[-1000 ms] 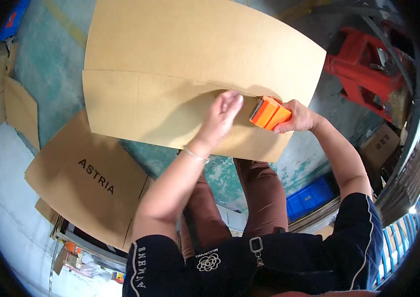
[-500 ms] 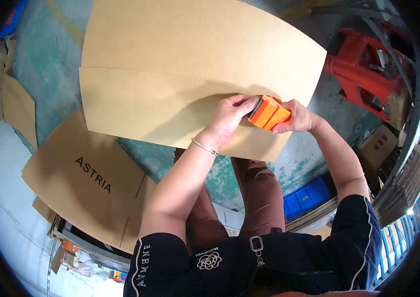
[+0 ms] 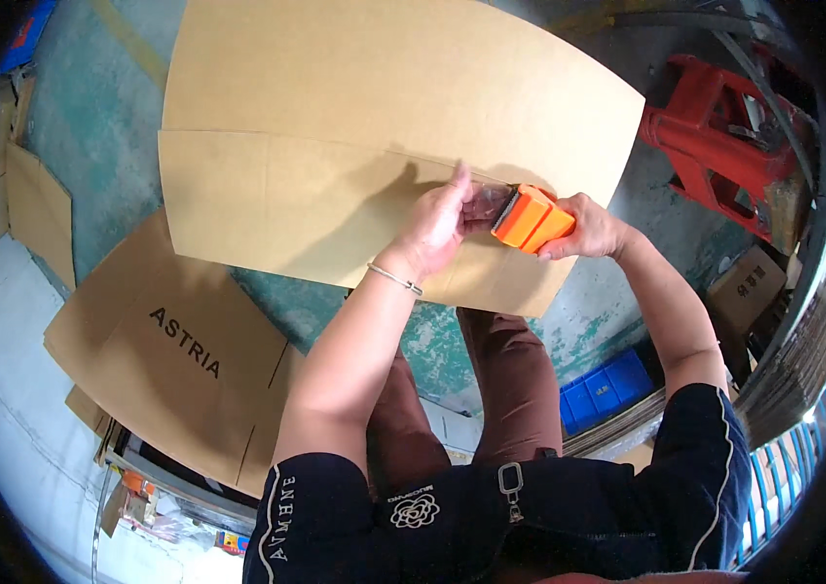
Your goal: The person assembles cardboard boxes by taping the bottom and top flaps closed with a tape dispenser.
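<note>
A large brown cardboard sheet (image 3: pixel 335 88) lies in front of me, with a crease running across it. My right hand (image 3: pixel 593 229) grips an orange tape dispenser (image 3: pixel 534 220) above the near right part of the sheet. Its toothed cutting edge faces left. A short strip of clear tape (image 3: pixel 493 200) stretches from the dispenser to my left hand (image 3: pixel 437 222). The fingers of that hand are on the strip and show partly through it, while the thumb points up, apart from them. A thin bracelet circles my left wrist.
A second printed cardboard piece (image 3: pixel 174 341) lies at the lower left. Red plastic stools (image 3: pixel 724 146) stand at the far right. A blue bin (image 3: pixel 607 389) and stacked cardboard (image 3: pixel 792 360) are to the near right, beside a curved metal rail. More cardboard (image 3: pixel 38 209) leans at the left.
My left hand has moved slightly left from the dispenser's cutting edge, drawing out a short strip of clear tape. Its thumb has lifted. The dispenser and right hand have barely moved.
</note>
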Tool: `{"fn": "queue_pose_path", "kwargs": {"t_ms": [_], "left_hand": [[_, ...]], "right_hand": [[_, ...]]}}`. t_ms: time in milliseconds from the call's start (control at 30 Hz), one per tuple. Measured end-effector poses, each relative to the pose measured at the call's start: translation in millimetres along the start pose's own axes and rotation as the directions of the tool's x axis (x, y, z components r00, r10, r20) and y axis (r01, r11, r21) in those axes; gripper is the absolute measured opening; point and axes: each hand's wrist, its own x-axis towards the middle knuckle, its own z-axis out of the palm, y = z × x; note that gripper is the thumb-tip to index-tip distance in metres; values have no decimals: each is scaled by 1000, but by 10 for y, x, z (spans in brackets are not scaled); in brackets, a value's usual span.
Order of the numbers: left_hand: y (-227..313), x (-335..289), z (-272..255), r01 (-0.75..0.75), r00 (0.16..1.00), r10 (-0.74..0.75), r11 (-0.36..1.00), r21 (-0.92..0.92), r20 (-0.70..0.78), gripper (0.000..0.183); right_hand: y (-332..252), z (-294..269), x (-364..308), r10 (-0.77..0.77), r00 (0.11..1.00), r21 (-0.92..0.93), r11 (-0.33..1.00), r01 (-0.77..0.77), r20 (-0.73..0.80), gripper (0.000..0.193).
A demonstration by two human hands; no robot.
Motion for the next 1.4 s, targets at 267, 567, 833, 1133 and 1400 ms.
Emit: {"fn": "queue_pose_path", "kwargs": {"t_ms": [267, 567, 833, 1133, 1400], "left_hand": [[132, -101, -100, -304, 802, 518, 782, 543, -297, 12], [3127, -2129, -1378, -165, 108, 908, 417, 894, -404, 13], [3349, -1501, -2241, 264, 81, 888, 419, 869, -453, 33], [3304, -925, -3260, 219, 615, 642, 419, 881, -458, 41], [3347, -1393, -2404, 543, 310, 943, -74, 836, -119, 65]], "right_hand": [[-546, 186, 62, 131, 984, -11, 991, -133, -118, 55], [-2198, 873, 1241, 14, 985, -281, 958, -64, -174, 58], [-2324, 956, 1800, 154, 965, -360, 906, -223, -211, 58], [-2289, 948, 1841, 106, 969, -321, 931, -176, -223, 60], [-2257, 907, 1855, 87, 974, -362, 919, -159, -208, 59]]}}
